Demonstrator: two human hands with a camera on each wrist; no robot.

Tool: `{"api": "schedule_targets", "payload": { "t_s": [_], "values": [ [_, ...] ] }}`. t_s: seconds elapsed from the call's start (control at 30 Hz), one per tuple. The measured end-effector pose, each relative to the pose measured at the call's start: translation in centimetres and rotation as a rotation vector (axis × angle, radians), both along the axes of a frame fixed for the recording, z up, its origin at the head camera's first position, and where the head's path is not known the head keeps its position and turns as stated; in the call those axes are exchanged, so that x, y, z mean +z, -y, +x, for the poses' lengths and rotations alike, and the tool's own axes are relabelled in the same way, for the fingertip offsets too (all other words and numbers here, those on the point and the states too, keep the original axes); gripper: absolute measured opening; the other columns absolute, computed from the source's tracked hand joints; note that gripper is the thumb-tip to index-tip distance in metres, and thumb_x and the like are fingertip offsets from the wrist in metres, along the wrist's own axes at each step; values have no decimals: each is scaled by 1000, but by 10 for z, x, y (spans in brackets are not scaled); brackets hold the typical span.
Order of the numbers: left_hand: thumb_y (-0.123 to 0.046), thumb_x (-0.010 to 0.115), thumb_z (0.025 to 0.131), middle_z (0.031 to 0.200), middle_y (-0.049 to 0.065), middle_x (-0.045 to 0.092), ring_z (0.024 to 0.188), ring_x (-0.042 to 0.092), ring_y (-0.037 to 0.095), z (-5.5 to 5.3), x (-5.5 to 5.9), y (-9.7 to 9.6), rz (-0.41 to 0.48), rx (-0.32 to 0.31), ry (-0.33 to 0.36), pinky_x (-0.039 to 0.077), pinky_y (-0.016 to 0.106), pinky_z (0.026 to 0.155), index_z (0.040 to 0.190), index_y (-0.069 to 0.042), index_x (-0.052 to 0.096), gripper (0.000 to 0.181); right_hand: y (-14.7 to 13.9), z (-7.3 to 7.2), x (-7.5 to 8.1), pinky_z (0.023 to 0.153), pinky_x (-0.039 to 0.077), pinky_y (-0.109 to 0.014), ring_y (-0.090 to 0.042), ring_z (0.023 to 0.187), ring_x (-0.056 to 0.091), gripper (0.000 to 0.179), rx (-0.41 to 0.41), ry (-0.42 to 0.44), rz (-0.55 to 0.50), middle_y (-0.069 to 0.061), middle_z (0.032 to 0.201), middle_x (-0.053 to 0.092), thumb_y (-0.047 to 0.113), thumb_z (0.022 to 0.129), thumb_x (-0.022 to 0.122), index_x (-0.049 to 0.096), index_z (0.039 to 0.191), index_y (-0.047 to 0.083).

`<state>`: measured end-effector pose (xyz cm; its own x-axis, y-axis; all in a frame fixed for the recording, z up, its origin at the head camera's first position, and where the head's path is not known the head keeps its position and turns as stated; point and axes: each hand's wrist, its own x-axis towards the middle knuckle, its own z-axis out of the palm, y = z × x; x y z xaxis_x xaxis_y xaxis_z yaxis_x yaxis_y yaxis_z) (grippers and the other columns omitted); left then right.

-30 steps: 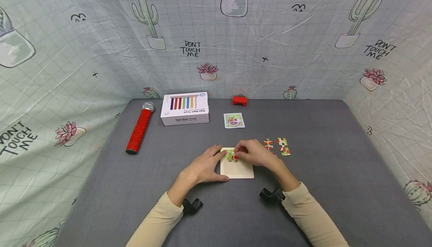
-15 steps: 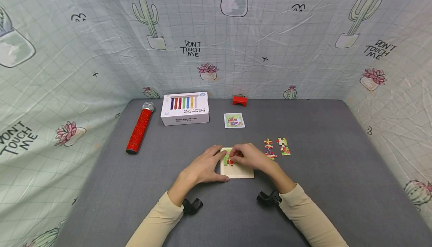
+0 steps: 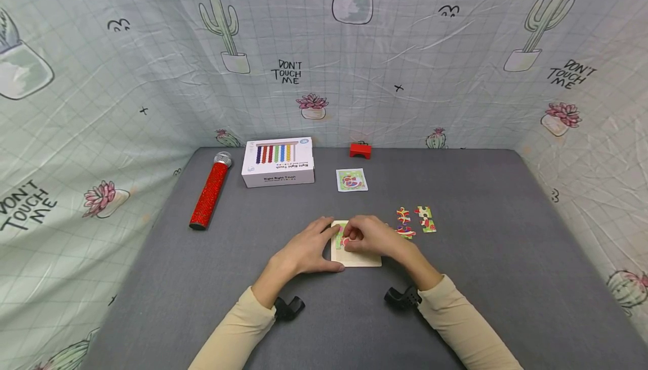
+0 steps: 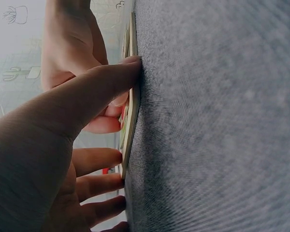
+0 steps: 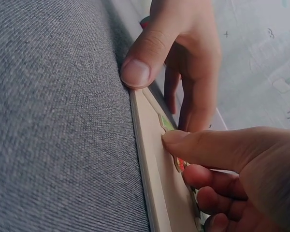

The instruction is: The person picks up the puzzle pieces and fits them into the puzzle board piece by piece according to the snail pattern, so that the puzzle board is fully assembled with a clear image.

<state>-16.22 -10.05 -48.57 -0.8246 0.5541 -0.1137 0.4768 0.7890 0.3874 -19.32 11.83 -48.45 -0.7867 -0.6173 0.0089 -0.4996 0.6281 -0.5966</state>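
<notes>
A square wooden puzzle board [image 3: 361, 261] lies on the grey table, with green and red jigsaw pieces [image 3: 338, 240] in its upper left part. My left hand [image 3: 302, 249] spreads along the board's left side. Its thumb rests at the near corner and a fingertip reaches the far left part. Over the board, my right hand [image 3: 373, 236] has thumb and index finger together at a red jigsaw piece [image 5: 180, 164], which they largely cover. In the right wrist view, the thumb lies right at the edge of the laid pieces and the other fingers are curled.
Loose jigsaw pieces [image 3: 406, 232] and more pieces [image 3: 428, 225] lie right of the board. Behind it is a picture card [image 3: 351, 180]. Farther back stand a red block [image 3: 360, 151] and a white box [image 3: 278, 162]. A red glittery microphone [image 3: 210, 194] lies at left.
My right hand has moved slightly left and nearer me over the board, with the red jigsaw piece at its fingertips. More loose pieces show behind it. My left hand stays in place.
</notes>
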Motion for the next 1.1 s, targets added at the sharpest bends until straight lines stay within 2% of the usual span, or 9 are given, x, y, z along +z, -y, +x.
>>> {"api": "schedule_targets", "payload": {
  "t_s": [0.47,0.7,1.1],
  "values": [
    [-61,76,79,162,10,34,152,28,32,0,0,0,1,-7,-6,38,49,118,152,-12,44,93,2,2,2,67,47,-18,-6,76,55,16,28,-35,1,0,85,65,19,86,79,73,97,9],
    [-61,75,80,162,13,33,151,29,35,-2,1,1,-17,-37,-23,38,50,118,153,-13,44,93,0,1,1,66,47,-17,-4,74,54,15,48,-61,-7,1,85,65,19,85,80,75,95,9],
    [-57,78,80,164,15,29,152,26,38,-4,1,3,8,-47,25,32,54,120,151,-15,45,88,0,1,3,65,46,-17,-4,74,53,15,51,-51,3,3,84,64,20,86,79,75,96,10]
  ]
}}
